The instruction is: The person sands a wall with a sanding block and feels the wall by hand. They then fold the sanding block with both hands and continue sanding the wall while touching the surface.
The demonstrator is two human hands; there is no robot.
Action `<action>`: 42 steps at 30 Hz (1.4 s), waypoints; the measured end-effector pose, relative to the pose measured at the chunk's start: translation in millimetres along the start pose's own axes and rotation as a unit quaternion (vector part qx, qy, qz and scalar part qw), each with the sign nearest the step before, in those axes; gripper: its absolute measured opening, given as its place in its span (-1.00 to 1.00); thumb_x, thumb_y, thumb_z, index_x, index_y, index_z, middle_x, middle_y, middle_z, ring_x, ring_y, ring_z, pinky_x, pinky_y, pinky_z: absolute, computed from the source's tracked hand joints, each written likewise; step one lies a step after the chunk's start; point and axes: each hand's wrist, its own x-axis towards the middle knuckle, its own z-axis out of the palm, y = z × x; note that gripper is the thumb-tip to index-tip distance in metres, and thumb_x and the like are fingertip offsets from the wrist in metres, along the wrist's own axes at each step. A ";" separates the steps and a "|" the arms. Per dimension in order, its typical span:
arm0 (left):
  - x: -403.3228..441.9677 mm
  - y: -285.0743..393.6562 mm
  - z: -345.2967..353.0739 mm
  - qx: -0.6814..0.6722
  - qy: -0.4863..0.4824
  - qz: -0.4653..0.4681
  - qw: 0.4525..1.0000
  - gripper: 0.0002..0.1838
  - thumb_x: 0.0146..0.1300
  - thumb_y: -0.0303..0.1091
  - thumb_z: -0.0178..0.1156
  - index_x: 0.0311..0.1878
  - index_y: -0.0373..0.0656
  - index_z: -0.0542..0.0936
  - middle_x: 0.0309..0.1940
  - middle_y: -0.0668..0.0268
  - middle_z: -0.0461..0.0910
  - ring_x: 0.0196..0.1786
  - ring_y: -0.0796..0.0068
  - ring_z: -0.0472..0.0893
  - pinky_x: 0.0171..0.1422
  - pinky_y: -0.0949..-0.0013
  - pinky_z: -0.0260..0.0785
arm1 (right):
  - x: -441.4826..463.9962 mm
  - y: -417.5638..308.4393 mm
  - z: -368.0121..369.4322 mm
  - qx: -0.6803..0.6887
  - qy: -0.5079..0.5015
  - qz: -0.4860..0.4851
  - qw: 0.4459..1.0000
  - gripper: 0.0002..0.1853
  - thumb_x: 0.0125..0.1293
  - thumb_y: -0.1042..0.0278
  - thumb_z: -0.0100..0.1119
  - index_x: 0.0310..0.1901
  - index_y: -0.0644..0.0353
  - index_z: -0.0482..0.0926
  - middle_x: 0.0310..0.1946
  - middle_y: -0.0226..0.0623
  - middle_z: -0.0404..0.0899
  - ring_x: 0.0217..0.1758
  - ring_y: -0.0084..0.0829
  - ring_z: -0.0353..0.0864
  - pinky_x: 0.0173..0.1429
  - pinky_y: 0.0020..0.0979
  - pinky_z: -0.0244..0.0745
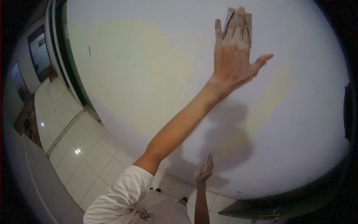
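My left hand (pixel 232 56) is raised high against the pale wall (pixel 149 71), palm towards it and fingers pointing up. A folded piece of sandpaper (pixel 249 30) is held under and between its middle fingers, with the thumb and little finger spread out to the sides. Whitish dust coats the fingers. Low down beside the wall is my right hand (pixel 204 172), fingers stretched upward and nothing visible in it. Whether it touches the wall I cannot tell.
The wall carries yellowish patches (pixel 274 87) among lilac-white paint. A green door frame (pixel 72 63) stands at its left edge. White floor tiles (pixel 84 149) run along the left, towards another doorway. A dark piece of furniture with a handle (pixel 269 216) sits at lower right.
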 end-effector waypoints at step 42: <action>-42.8 24.7 25.7 0.049 -0.009 -0.011 0.999 -0.23 0.55 -0.07 -0.10 0.61 -0.43 0.03 0.67 -0.16 -0.13 0.65 -0.27 0.05 0.67 -0.08 0.08 | -199.8 321.1 -169.6 -0.107 -0.543 0.224 0.802 -0.40 0.33 0.16 0.15 0.31 0.39 0.48 -0.04 0.23 0.70 0.06 0.18 0.70 0.23 0.04 0.56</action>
